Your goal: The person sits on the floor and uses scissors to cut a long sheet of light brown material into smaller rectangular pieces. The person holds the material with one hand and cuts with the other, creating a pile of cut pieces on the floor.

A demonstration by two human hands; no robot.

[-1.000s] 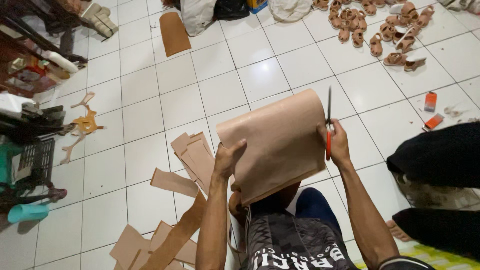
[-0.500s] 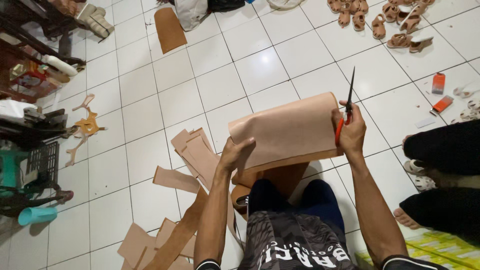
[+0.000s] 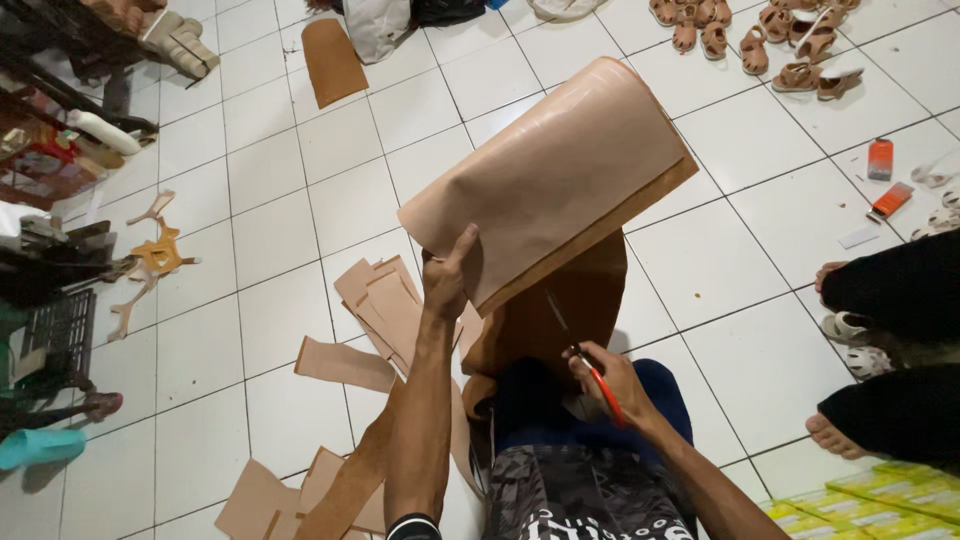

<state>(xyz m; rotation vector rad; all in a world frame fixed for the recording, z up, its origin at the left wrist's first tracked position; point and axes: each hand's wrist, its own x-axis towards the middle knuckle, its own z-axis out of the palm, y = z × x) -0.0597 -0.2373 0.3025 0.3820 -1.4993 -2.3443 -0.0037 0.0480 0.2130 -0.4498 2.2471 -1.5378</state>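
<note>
My left hand (image 3: 447, 281) grips the lower left edge of a large tan leather sheet (image 3: 560, 170), folded over and lifted above the white tiled floor. My right hand (image 3: 610, 382) holds red-handled scissors (image 3: 578, 353) low beside my lap, blades pointing up toward the sheet's underside. A darker brown layer (image 3: 560, 315) of the sheet hangs down between my hands. Several cut tan pieces (image 3: 385, 300) lie on the floor left of my left arm.
Another person's feet and dark trousers (image 3: 890, 300) are at the right edge. Brown sandals (image 3: 760, 40) lie at the top right, two orange cutters (image 3: 885, 180) at the right. Leather offcuts (image 3: 150, 255) and cluttered racks (image 3: 60, 200) stand at the left. Yellow-green packets (image 3: 880, 495) sit bottom right.
My right hand has dropped the scissors from the sheet's right edge to below it by my lap. The sheet has swung up and away, turned more upright.
</note>
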